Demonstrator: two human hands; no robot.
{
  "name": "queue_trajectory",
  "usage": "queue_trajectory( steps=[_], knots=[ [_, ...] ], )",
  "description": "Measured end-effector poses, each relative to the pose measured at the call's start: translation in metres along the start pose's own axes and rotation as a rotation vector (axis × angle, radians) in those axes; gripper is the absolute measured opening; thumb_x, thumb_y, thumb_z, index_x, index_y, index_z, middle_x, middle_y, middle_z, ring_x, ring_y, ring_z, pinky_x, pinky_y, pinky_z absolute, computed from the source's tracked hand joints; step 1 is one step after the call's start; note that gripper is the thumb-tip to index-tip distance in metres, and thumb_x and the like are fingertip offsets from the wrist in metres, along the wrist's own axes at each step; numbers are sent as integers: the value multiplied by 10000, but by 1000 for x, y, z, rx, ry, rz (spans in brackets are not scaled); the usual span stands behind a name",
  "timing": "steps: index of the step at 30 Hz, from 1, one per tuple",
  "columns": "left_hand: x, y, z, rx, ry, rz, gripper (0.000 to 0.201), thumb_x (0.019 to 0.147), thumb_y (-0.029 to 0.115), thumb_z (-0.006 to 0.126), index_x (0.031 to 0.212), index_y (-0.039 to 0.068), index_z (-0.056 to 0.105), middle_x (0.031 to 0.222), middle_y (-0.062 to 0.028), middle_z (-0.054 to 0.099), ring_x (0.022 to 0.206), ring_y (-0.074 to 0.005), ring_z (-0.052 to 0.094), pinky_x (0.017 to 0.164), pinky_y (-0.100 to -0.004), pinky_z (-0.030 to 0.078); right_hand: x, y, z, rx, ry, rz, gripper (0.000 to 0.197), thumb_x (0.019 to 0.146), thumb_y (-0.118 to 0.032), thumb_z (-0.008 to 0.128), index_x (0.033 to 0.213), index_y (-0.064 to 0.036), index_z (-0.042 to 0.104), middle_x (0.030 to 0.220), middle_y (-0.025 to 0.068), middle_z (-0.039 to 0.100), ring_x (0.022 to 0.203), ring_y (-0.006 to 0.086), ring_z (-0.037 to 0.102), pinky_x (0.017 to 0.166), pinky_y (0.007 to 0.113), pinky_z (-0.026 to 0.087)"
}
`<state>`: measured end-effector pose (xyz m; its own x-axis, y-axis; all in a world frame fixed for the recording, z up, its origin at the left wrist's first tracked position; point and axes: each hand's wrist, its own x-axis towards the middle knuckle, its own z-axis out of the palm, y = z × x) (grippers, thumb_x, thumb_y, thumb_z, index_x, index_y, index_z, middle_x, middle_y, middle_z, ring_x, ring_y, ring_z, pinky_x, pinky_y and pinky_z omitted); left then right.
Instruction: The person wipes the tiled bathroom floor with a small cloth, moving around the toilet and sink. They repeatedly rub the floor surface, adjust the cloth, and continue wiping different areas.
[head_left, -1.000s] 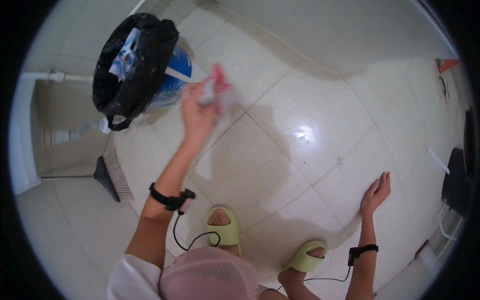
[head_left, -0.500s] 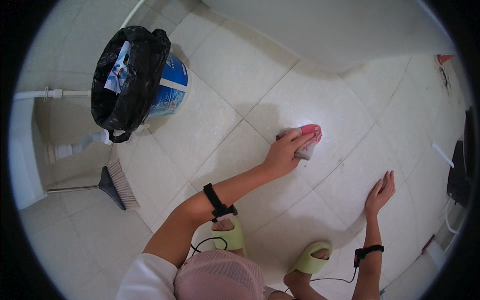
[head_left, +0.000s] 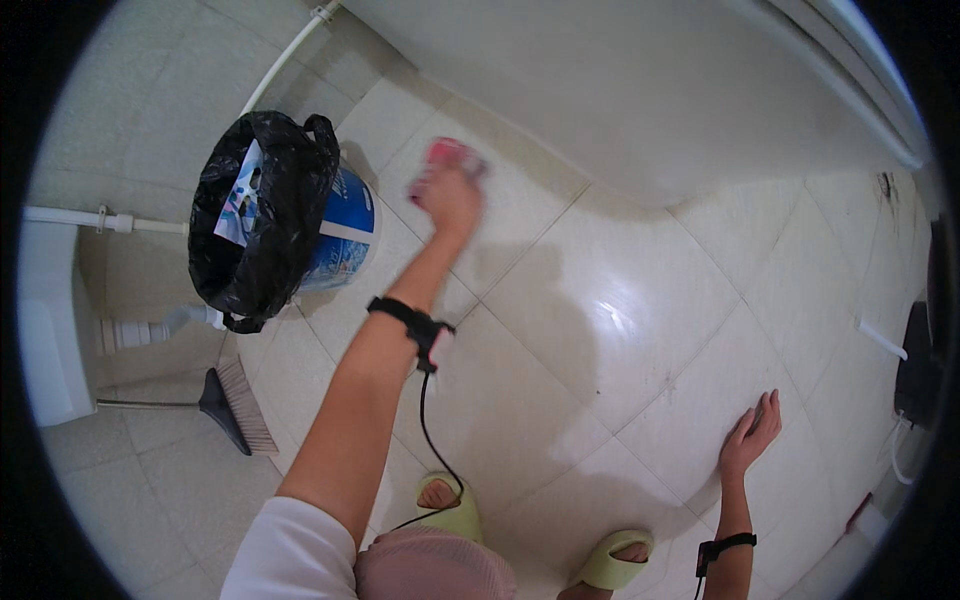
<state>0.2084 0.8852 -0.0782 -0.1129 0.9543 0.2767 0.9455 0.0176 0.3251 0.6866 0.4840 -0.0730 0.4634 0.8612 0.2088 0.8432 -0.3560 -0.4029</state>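
My left hand (head_left: 452,198), smeared by motion, presses a red and grey cloth (head_left: 447,155) against the tiled floor (head_left: 520,370), beyond the blue bucket's right side. The cloth's far part shows past the fingers; the rest lies under my palm. At the right, my right hand (head_left: 752,435) is low over the floor with its fingers stretched out and nothing visible in it. Whether its edge touches the tiles I cannot tell. Both forearms wear black straps with cables.
A blue bucket (head_left: 345,225) lined with a black bag (head_left: 285,215) stands at left. A broom (head_left: 230,408) leans below it near white pipes (head_left: 150,225). A large pale panel (head_left: 620,90) overhangs the far side. My green slippers (head_left: 615,560) are at the bottom.
My left hand has swept the cloth from the middle of the floor to the far left. My right hand stays at the right, its fingers slightly more spread. The view has shifted a little.
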Motion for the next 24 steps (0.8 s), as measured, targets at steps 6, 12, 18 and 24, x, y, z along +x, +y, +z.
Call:
queue_trajectory(
  steps=[6,12,18,24],
  knots=[
    [-82,78,-9,-472,-500,437,412,728,2,696,1135,66,695,1114,-133,621,1085,-358,600,889,-469,477,0,0,-2,2,-5,-9,396,1018,-94,497,1393,29,534,1547,185,457,1376,354,422,1155,456,333],
    [69,-9,-40,-343,195,-86,318,836,58,662,1148,-1,639,1011,-177,622,938,-376,627,865,-438,504,-4,3,-1,-32,-11,11,397,1012,-84,500,1392,28,536,1542,194,459,1384,358,417,1161,455,328],
    [153,-66,10,161,-41,-382,523,894,255,670,1400,186,560,1512,-162,397,1427,-382,322,1123,-586,316,-2,1,0,-77,0,33,383,999,-69,505,1367,27,548,1534,197,467,1386,364,418,1159,455,329],
    [95,-31,43,143,-40,-11,591,903,280,664,1473,216,523,1591,-145,387,1508,-403,227,1178,-633,219,1,-7,-3,-103,-10,26,382,992,-65,516,1362,29,547,1523,199,477,1365,372,434,1158,456,331]
  ],
)
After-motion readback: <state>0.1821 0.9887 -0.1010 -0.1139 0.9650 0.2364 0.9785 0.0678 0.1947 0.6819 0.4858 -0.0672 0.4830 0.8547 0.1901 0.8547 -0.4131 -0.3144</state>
